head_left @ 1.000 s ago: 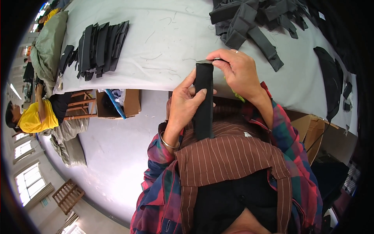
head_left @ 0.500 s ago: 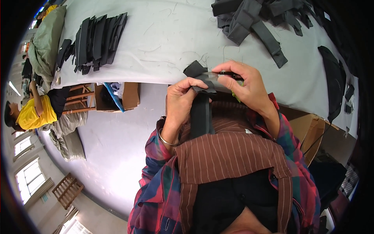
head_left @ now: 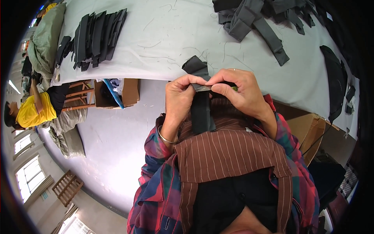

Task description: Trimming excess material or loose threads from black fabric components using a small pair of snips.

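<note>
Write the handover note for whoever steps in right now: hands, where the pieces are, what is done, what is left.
Left hand: pinching the black fabric strip at its folded top end.
Right hand: pinching the same fold from the other side; a small green thing shows by its fingers, too small to tell.
The strip hangs down in front of the brown striped apron, at the edge of the white table.
Done, it seems: a neat row of black strips on the table's left.
Left, it seems: a loose heap of dark pieces on its far right.
</note>
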{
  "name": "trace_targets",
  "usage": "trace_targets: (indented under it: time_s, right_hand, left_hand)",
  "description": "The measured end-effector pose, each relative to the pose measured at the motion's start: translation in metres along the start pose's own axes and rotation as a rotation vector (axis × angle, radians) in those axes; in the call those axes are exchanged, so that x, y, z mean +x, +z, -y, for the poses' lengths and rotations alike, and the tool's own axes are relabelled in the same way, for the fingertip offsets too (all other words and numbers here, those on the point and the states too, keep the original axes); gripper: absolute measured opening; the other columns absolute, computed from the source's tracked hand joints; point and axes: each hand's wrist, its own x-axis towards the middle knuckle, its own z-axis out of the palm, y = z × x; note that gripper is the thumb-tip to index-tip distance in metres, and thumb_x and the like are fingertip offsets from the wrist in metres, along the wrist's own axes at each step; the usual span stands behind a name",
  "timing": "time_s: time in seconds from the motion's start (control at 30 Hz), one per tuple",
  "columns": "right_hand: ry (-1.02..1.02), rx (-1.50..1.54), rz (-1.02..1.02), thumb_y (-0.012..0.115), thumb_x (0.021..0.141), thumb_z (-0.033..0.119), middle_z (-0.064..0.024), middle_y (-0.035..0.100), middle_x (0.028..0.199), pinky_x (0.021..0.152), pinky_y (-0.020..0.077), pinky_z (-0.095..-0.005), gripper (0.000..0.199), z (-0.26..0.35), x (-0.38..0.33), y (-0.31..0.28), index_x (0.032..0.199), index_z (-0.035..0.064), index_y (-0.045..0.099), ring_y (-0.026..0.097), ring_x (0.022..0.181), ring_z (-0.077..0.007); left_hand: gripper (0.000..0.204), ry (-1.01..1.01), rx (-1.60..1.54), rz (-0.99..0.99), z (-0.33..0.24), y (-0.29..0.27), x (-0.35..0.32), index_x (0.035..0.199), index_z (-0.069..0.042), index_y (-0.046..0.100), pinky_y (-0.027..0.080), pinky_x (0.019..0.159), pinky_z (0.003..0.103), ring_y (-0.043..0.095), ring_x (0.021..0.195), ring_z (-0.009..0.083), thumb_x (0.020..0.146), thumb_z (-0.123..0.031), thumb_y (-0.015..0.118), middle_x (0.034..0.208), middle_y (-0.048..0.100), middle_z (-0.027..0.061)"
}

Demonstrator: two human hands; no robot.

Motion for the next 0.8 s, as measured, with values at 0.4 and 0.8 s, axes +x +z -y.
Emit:
trace_targets:
  time_s: [0.4, 0.8]
  right_hand:
    - [0.223, 0.283, -0.101, 0.063, 0.086, 0.012, -0.0029, 0.064, 0.072, 0.064, 0.0456, -0.0222, 0.012, -0.002, -0.005, -0.002, 0.087, 0.0000, 0.064, 0.058, 0.069, -0.0072]
    - [0.227, 0.218, 0.025, 0.064, 0.085, 0.011, -0.0039, 0.064, 0.068, 0.059, 0.0449, -0.0228, 0.009, -0.003, -0.026, 0.008, 0.087, 0.0026, 0.063, 0.060, 0.062, -0.0101]
  left_hand:
    - [0.034, -0.196, -0.213, 0.215, -0.004, -0.007, -0.029, 0.103, 0.005, 0.060, 0.052, 0.079, 0.030, 0.064, 0.087, 0.0175, 0.097, -0.023, 0.041, 0.104, 0.064, 0.0158]
    - [0.050, -0.208, -0.261, 0.136, 0.003, -0.003, -0.038, 0.134, -0.002, 0.037, 0.051, 0.089, 0.034, 0.061, 0.100, 0.0207, 0.088, 0.002, 0.056, 0.115, 0.057, 0.0155]
